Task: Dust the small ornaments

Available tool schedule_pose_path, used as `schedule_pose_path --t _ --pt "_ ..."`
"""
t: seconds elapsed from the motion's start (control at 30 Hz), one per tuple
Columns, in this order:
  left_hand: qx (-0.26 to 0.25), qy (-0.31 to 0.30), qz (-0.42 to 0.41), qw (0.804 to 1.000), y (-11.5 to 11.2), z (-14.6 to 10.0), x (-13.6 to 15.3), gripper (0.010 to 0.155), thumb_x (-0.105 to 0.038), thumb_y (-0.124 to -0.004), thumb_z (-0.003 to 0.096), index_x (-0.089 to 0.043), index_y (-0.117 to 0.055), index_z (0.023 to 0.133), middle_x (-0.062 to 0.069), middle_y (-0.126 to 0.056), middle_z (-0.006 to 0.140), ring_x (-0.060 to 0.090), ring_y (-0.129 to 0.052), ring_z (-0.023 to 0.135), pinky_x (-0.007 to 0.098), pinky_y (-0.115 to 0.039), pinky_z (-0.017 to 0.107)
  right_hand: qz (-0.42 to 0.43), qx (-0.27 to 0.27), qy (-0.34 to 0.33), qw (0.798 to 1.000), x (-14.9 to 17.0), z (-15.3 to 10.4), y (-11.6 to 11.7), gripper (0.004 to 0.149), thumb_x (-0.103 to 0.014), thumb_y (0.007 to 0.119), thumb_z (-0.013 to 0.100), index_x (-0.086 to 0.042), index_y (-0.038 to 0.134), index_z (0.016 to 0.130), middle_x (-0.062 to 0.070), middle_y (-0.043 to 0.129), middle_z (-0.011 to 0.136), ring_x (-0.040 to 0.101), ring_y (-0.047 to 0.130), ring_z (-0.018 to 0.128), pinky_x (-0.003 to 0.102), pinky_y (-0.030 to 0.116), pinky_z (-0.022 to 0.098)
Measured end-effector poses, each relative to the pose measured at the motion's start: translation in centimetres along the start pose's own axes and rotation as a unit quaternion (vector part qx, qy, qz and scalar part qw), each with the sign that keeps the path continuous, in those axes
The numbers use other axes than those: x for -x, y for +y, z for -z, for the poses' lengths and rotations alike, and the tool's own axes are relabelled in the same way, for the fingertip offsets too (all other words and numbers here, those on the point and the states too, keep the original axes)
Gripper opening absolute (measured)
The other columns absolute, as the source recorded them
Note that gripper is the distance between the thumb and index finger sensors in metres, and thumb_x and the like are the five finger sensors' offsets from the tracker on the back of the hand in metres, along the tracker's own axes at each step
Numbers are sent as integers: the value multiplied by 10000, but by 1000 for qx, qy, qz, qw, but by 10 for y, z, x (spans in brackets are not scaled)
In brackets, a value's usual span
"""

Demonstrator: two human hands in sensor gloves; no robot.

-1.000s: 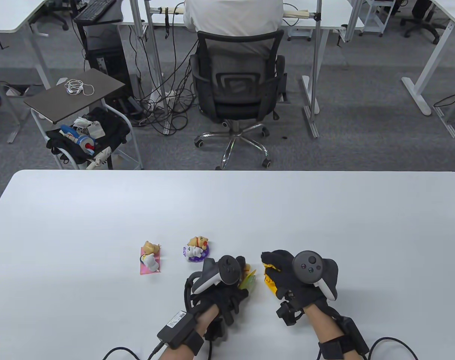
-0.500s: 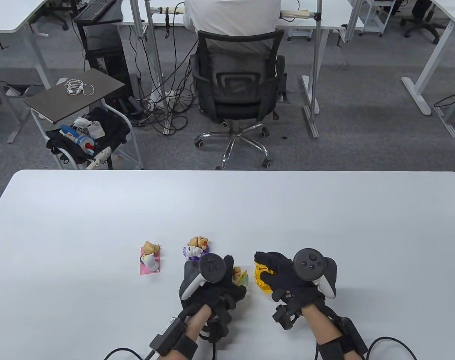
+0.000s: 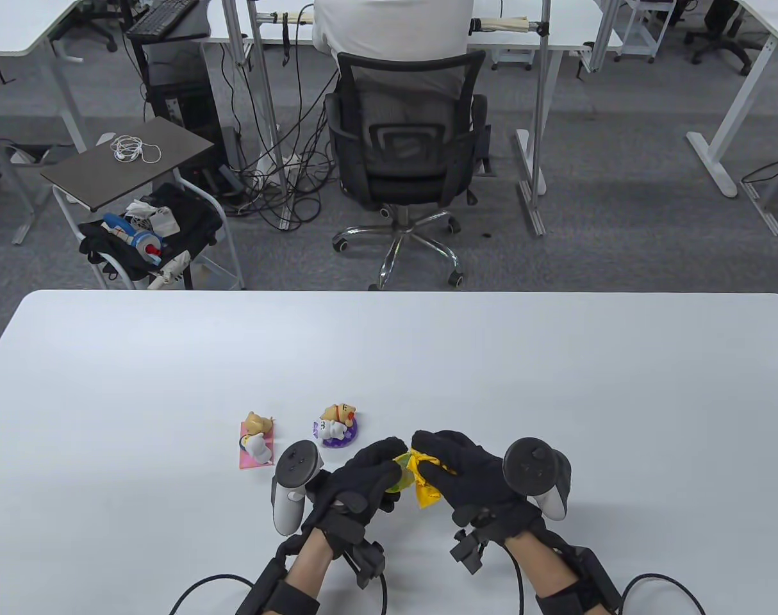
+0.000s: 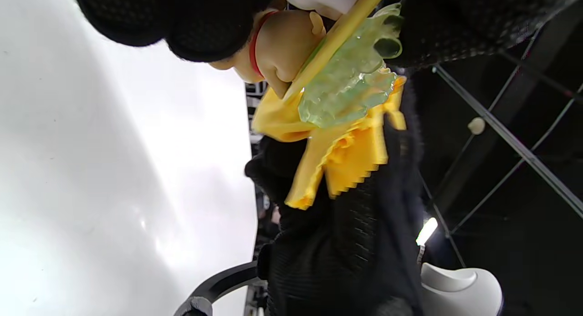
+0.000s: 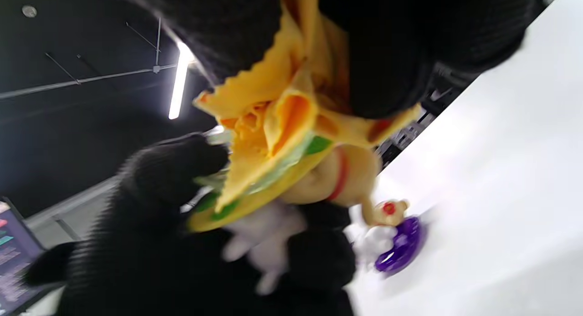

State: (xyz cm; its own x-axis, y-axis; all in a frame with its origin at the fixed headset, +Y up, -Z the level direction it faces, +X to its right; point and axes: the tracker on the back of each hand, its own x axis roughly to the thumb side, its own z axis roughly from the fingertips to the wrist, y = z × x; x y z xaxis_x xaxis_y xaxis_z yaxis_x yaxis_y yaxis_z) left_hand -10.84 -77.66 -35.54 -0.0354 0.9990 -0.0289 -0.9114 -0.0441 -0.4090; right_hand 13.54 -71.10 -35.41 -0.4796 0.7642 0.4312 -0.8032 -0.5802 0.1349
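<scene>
Left hand (image 3: 363, 477) fingers curled round green-based ornament (image 3: 398, 479), right hand (image 3: 469, 471) fingers pinching yellow cloth (image 3: 425, 479) against it

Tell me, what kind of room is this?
Probably an office or a lab workroom. Behind the white table there are desks, a person sitting in a black mesh office chair, a keyboard, and tangled cables on the grey carpet.

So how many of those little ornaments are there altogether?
3: the pink-base ornament and the purple-base ornament stand on the table; the green-base ornament is held in the left hand.
</scene>
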Motion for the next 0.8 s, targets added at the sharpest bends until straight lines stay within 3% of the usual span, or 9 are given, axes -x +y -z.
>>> schedule_pose_path --t 0.07,0.17,0.23,0.33,0.37,0.4,0.53,0.67,0.8 --pt "-5 1 -9 1000 1 -1 -1 671 -563 -777 479 -228 -588 1030 181 -584 939 300 -853 652 476 -785 473 -27 30 -4 999 2 -1 -3 535 -318 863 467 -147 787 968 166 851 835 269 994 529 484 853 441" --pt "-17 -2 -8 1000 3 -1 -2 670 -567 -763 493 -242 -560 1042 176 -557 956 300 -835 678 476 -772 497 16 67 -29 997 -7 -5 -10 576 -327 912 444 -135 767 967 140 877 814 257 1000 522 479 856 437" --pt "-18 0 6 1000 2 -1 1 669 -579 -750 499 -253 -549 1047 172 -553 960 287 -838 688 464 -781 505 27 63 -55 996 -19 -6 -8 545 -337 917 442 -194 787 951 101 878 833 283 965 586 505 823 481" --pt "8 0 -49 999 -5 2 4 646 -564 -752 508 -278 -553 1052 178 -529 968 293 -824 708 466 -778 515 -42 34 -64 996 -28 -8 3 473 -367 871 466 -300 801 929 35 826 888 290 880 710 532 756 572" --pt "10 -2 -81 997 -6 2 4 639 -551 -765 506 -281 -566 1050 179 -529 969 301 -821 711 472 -776 515 -42 84 -64 993 -24 -9 3 465 -374 862 456 -308 821 914 30 848 871 276 897 693 528 767 566" --pt "17 -9 -96 995 -7 2 3 631 -540 -777 506 -279 -582 1046 185 -531 965 311 -818 707 480 -771 511 -36 95 -60 993 -19 -8 1 456 -377 856 455 -309 834 906 34 857 856 271 903 676 518 780 554" --pt "14 -27 -43 999 -7 0 -7 627 -548 -786 493 -279 -613 1032 171 -563 961 301 -838 695 474 -785 502 8 68 -5 998 1 -5 -10 464 -319 865 477 -228 825 930 112 840 856 328 875 672 554 746 550" --pt "2 -8 -31 999 -6 2 -1 633 -550 -775 505 -276 -586 1043 171 -539 971 303 -823 711 473 -775 516 34 78 -53 995 -20 -8 -8 523 -352 895 457 -232 790 955 73 863 850 297 900 667 533 769 548" --pt "26 -15 -98 995 -11 2 0 630 -540 -776 508 -274 -585 1046 182 -531 970 308 -823 711 472 -779 511 -1 67 -63 996 -25 -8 7 506 -434 827 466 -316 782 956 67 745 970 315 798 819 558 714 612"
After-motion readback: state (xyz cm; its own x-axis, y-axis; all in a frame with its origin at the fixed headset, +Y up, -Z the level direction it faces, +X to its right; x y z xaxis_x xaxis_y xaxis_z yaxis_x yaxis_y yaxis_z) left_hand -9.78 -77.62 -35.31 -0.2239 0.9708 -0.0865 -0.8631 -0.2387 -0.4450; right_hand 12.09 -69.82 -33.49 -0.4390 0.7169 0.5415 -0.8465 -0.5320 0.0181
